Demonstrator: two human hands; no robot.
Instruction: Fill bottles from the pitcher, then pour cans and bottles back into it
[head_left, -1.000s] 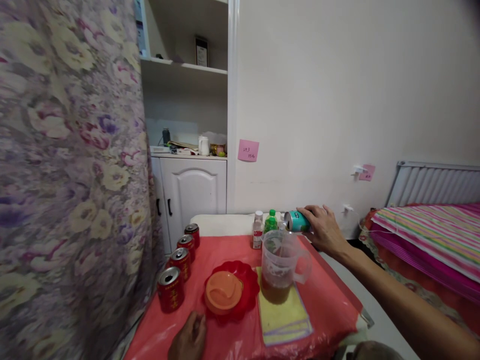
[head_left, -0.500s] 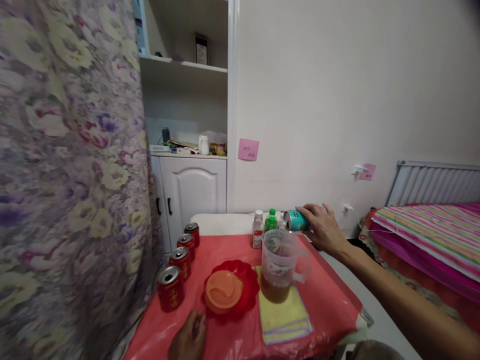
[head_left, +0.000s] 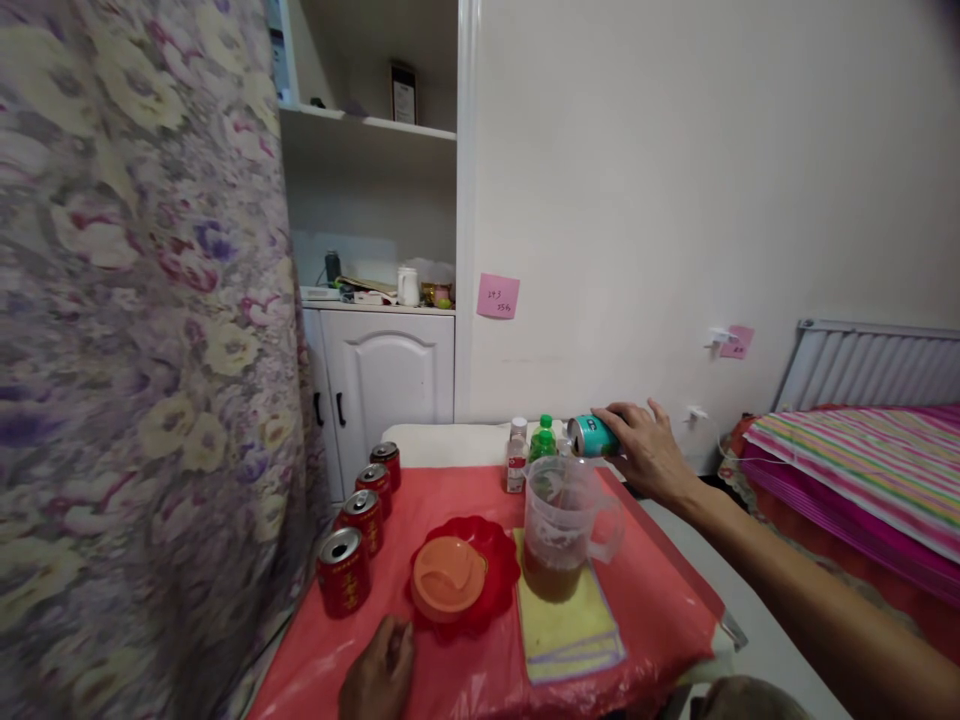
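Note:
My right hand (head_left: 641,445) is wrapped round a teal drink can (head_left: 594,436). The can lies tipped on its side, its opened top pointing left above the rim of a clear plastic pitcher (head_left: 559,520). Brownish liquid fills the lower part of the pitcher, which stands on a folded yellow cloth (head_left: 566,640). Whether liquid is leaving the can, I cannot make out. My left hand (head_left: 379,670) rests on the red-covered table with its fingers curled in and nothing visible in them. Near it sits a red scalloped dish (head_left: 499,570) holding an orange lid-like disc (head_left: 448,578).
Several red cans (head_left: 343,572) stand in a row along the left side of the red tablecloth (head_left: 450,490). Behind the pitcher are a clear bottle (head_left: 516,460) and a green-capped bottle (head_left: 543,440). A floral curtain (head_left: 142,350) hangs at left; a bed (head_left: 862,440) is at right.
Almost nothing differs. The view has shifted slightly, while the right hand keeps the teal can tipped over the pitcher and the left hand stays on the table.

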